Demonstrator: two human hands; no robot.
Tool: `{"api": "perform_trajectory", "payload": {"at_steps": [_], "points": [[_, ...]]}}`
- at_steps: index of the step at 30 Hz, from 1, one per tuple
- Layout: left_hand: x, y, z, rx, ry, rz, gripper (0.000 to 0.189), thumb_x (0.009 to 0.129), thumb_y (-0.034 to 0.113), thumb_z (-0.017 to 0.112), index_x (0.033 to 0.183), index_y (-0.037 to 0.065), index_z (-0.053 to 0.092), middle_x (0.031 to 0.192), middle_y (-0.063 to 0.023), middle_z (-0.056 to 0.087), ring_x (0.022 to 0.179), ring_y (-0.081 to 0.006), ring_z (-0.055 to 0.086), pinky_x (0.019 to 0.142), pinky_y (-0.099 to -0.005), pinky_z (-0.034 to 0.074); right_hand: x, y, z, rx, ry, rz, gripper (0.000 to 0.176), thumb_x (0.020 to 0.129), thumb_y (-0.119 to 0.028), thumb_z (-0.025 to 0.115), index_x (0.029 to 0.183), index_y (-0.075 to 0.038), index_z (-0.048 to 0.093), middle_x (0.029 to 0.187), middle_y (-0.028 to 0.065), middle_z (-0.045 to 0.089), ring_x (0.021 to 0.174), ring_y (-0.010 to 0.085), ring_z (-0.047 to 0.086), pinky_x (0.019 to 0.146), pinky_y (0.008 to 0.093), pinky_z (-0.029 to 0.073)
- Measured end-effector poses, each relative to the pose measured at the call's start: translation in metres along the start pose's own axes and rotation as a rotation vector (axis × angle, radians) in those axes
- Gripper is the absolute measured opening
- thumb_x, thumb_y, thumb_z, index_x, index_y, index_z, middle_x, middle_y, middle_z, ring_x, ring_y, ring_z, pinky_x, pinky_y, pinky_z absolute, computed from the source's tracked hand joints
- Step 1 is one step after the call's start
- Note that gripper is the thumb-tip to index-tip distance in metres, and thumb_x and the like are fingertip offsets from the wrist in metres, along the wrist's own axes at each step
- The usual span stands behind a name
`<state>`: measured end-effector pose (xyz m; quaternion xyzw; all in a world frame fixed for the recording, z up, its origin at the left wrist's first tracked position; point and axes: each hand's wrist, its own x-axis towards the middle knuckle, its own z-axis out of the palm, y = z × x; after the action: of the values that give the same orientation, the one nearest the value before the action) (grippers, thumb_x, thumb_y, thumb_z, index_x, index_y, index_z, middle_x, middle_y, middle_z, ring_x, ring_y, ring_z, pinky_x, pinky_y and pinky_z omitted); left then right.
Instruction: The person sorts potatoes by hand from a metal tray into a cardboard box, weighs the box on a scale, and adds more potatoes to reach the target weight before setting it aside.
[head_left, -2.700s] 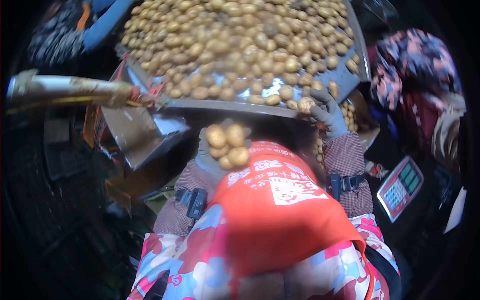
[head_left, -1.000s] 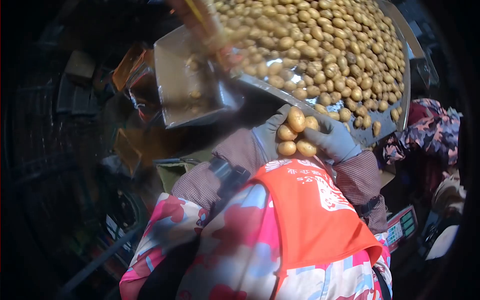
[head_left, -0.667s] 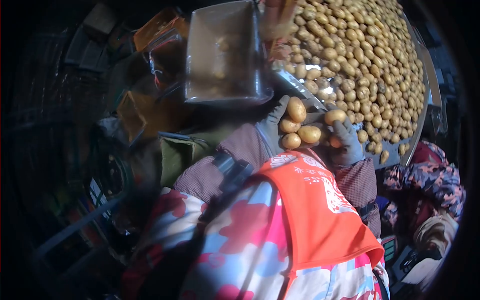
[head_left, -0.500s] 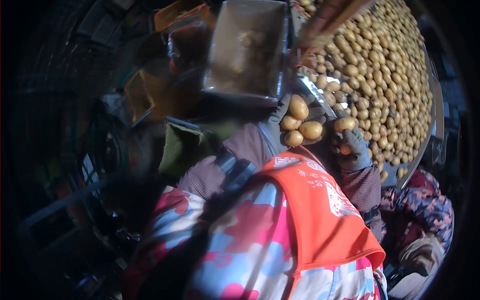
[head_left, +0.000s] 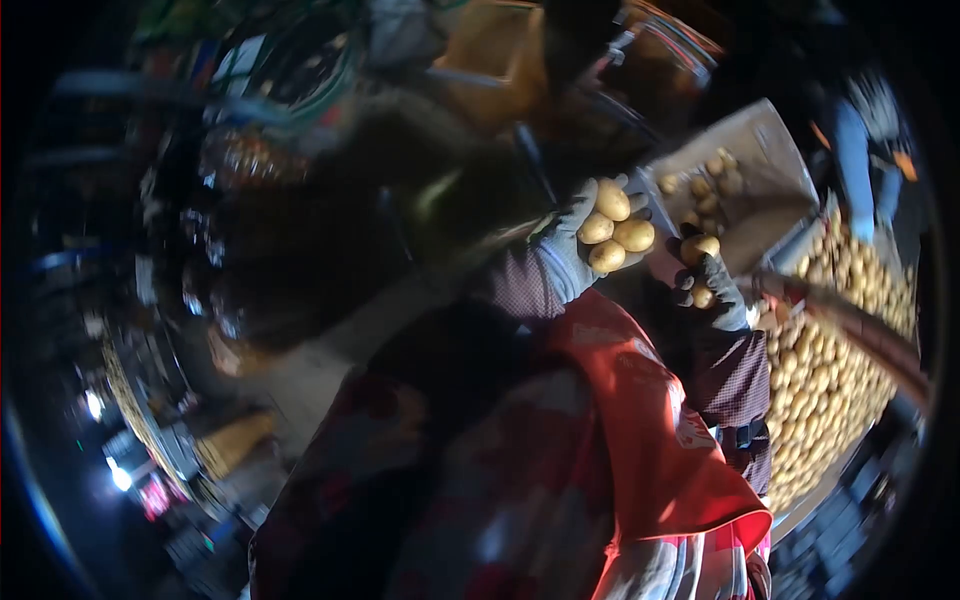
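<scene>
Several pale yellow potatoes lie cupped in my left hand, its grey glove curled around them from the left and below. Close by on the right, my right hand, gloved in grey with dark fingertips, grips two potatoes, one above the other. Both hands are in front of an orange vest on my body. Just beyond them stands a cardboard box lined with clear plastic, with several potatoes lying in it.
At the right, a large heap of potatoes spreads over a table, crossed by a reddish bar. Other boxes stand at the far side. A person's blue-clad legs show at the upper right.
My view has turned left, so the box and potato heap appear farther right and lower. Both hands keep their potatoes and now are nearer the box.
</scene>
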<state>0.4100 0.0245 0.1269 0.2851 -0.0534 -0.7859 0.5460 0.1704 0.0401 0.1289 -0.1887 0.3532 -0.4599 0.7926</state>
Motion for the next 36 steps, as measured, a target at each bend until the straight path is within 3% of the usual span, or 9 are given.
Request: {"api": "perform_trajectory", "payload": {"at_steps": [7,11,17,19,23,29,31,33,36], "points": [[0.001,0.038,-0.054,-0.266,0.323,0.048,0.036,0.097,0.037,0.064,0.113,0.006,0.060,0.089,-0.0062,0.058,0.079,-0.0235,0.063,0.054,-0.0266,0.047,0.098,0.001,0.055,-0.081,-0.086,0.144,0.049,0.101,-0.041,0.049,0.132,-0.004,0.057,0.120,0.0126,0.064,0.092,0.0240,0.061,0.073,0.0360,0.053],[-0.005,0.045,-0.092,-0.281,-0.004,0.109,0.044,0.091,0.048,0.067,0.107,0.009,0.060,0.090,-0.0057,0.059,0.072,-0.0195,0.059,0.048,-0.0217,0.044,0.150,-0.013,0.085,-0.057,-0.091,0.141,0.052,0.102,-0.045,0.046,0.130,-0.003,0.058,0.121,0.0149,0.064,0.095,0.0259,0.061,0.075,0.0376,0.055],[0.001,0.072,-0.104,-0.257,0.103,0.193,0.032,0.093,0.040,0.065,0.099,0.010,0.056,0.092,-0.0056,0.058,0.067,-0.0188,0.056,0.052,-0.0214,0.047,0.182,-0.011,0.115,0.023,-0.075,0.189,0.059,0.103,-0.051,0.041,0.128,-0.001,0.059,0.124,0.0185,0.063,0.100,0.0287,0.062,0.079,0.0399,0.057],[0.039,0.070,-0.151,0.354,0.122,0.564,0.024,0.097,0.032,0.061,0.101,0.010,0.056,0.095,-0.0064,0.058,0.073,-0.0202,0.059,0.060,-0.0236,0.052,0.181,-0.005,0.112,0.087,-0.066,0.249,0.061,0.103,-0.053,0.040,0.127,-0.001,0.059,0.124,0.0197,0.063,0.102,0.0297,0.062,0.080,0.0407,0.057],[0.085,0.159,-0.095,-0.214,0.260,0.264,0.032,0.100,0.041,0.052,0.082,0.015,0.060,0.071,-0.0029,0.058,0.092,-0.0346,0.069,0.094,-0.0590,0.053,0.153,0.006,0.100,0.253,-0.008,0.313,0.066,0.103,-0.057,0.036,0.125,0.000,0.060,0.126,0.0221,0.063,0.106,0.0316,0.062,0.082,0.0423,0.058],[0.156,0.122,-0.076,0.170,0.644,0.091,0.041,0.104,0.048,0.042,0.127,0.019,0.060,0.115,-0.0006,0.068,0.108,-0.0227,0.067,0.106,-0.0482,0.040,0.105,-0.030,0.063,0.449,0.210,0.102,0.068,0.104,-0.059,0.036,0.129,0.000,0.059,0.131,0.0230,0.061,0.115,0.0363,0.060,0.098,0.0477,0.052],[0.140,0.074,-0.063,0.136,0.477,-0.073,0.041,0.104,0.046,0.045,0.129,0.017,0.059,0.118,-0.0035,0.066,0.111,-0.0240,0.066,0.105,-0.0479,0.043,0.081,-0.044,0.105,0.512,0.569,0.003,0.067,0.104,-0.058,0.038,0.133,-0.001,0.057,0.135,0.0218,0.058,0.121,0.0373,0.057,0.106,0.0505,0.047],[0.119,0.035,-0.044,0.040,0.207,-0.260,0.042,0.103,0.045,0.047,0.131,0.014,0.058,0.122,-0.0064,0.064,0.113,-0.0253,0.065,0.104,-0.0476,0.045,0.069,-0.014,0.008,-1.050,0.228,-0.373,0.067,0.102,-0.057,0.043,0.142,-0.005,0.050,0.145,0.0205,0.051,0.135,0.0354,0.047,0.116,0.0541,0.033],[0.097,-0.004,-0.008,-0.079,-0.098,-0.471,0.044,0.103,0.042,0.050,0.134,0.011,0.056,0.127,-0.0107,0.062,0.117,-0.0273,0.063,0.102,-0.0471,0.049,0.035,-0.019,0.003,-0.558,0.195,-0.452,0.071,0.101,-0.058,0.044,0.149,-0.006,0.044,0.150,0.0203,0.046,0.141,0.0338,0.042,0.118,0.0525,0.029]]}}
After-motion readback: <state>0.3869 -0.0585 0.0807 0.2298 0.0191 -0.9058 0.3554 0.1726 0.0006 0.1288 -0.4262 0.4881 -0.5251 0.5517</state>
